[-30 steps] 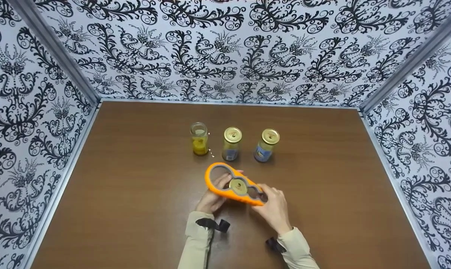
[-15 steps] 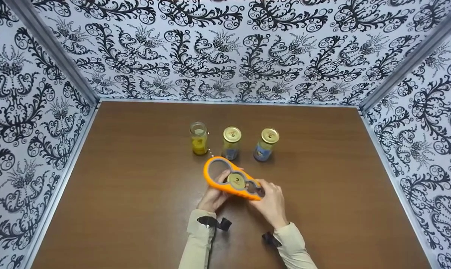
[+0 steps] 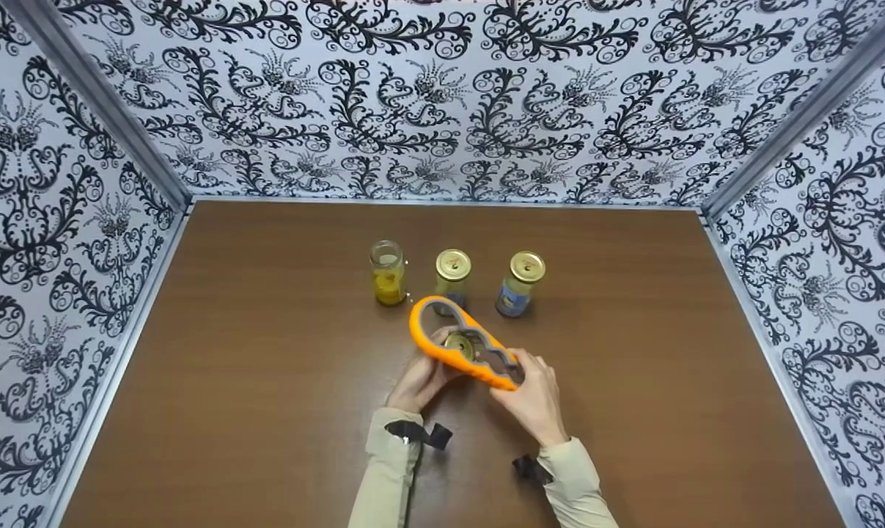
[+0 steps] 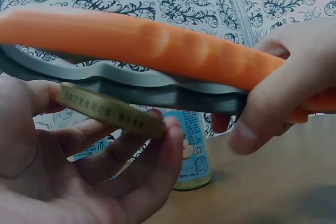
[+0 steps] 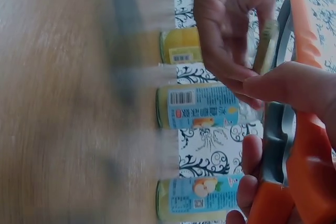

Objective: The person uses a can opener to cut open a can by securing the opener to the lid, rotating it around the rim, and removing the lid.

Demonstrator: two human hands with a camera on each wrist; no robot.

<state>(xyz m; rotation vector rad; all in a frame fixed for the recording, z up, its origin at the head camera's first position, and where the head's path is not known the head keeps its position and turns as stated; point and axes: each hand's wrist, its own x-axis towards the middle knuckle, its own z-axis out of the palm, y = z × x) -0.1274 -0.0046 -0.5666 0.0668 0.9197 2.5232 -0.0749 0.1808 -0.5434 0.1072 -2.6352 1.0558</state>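
My left hand (image 3: 420,378) holds a loose gold jar lid (image 4: 107,111) by its edge between thumb and fingers, with no jar beneath it. Just above the lid lies an orange jar opener (image 4: 131,40) with grey inner grips and several round openings. Its narrow end is gripped by my right hand (image 3: 536,400), thumb on one side and fingers on the other. From the head view, the lid shows through the opener's middle opening. An uncapped glass jar (image 3: 388,284) with yellow contents stands beyond my hands.
Two jars with gold lids and blue labels, a middle jar (image 3: 453,265) and a right jar (image 3: 526,268), stand in a row with the uncapped one. Small white droplets or bits lie by the uncapped jar. Patterned walls (image 3: 442,110) enclose the brown table (image 3: 266,367).
The lid, earlier framed by the opener's middle opening, now sits lower and apart from it. Both hands have shifted slightly forward, and the opener has turned and tilted.
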